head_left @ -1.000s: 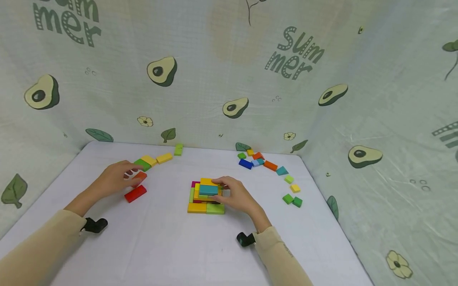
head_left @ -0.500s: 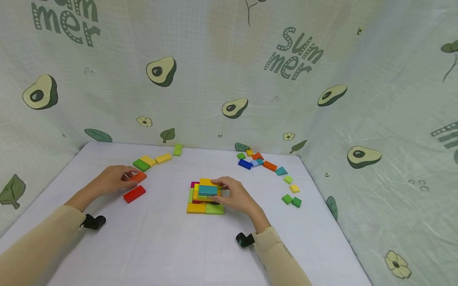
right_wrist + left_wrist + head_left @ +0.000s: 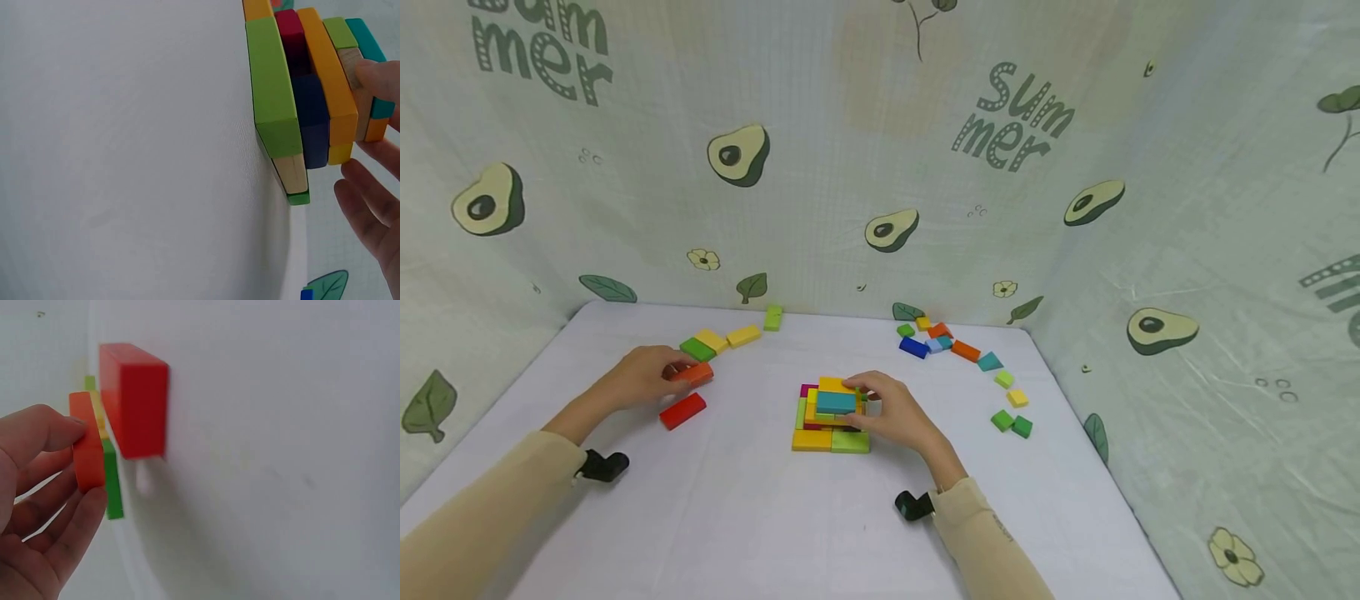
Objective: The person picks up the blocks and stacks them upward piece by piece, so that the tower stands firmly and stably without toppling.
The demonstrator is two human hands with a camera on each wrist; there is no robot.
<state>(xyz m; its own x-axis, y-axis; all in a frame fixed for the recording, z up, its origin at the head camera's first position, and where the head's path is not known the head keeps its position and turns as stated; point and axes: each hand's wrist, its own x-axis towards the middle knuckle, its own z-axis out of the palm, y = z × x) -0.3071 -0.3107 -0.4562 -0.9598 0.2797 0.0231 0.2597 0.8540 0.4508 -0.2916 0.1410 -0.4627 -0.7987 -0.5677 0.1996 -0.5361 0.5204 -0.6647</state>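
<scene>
Change: orange block [image 3: 693,374] now lifted slightly off the desk [image 3: 737,500].
Left hand [image 3: 642,378]: grip pinches orange block, beside red block [image 3: 682,411].
Right hand [image 3: 895,412]: fingertips hold teal block [image 3: 836,402] atop the stack [image 3: 831,417].

- The left hand [image 3: 37,506] fills the lower left corner, thumb above and fingers [image 3: 75,531] below.
- It pinches an orange block [image 3: 87,447] by its edges.
- A red block [image 3: 134,400] lies on the white table [image 3: 281,456], just beside the orange one.
- Behind the orange block sits a green block [image 3: 112,481]; a blurred yellowish piece above it is probably another block.
</scene>
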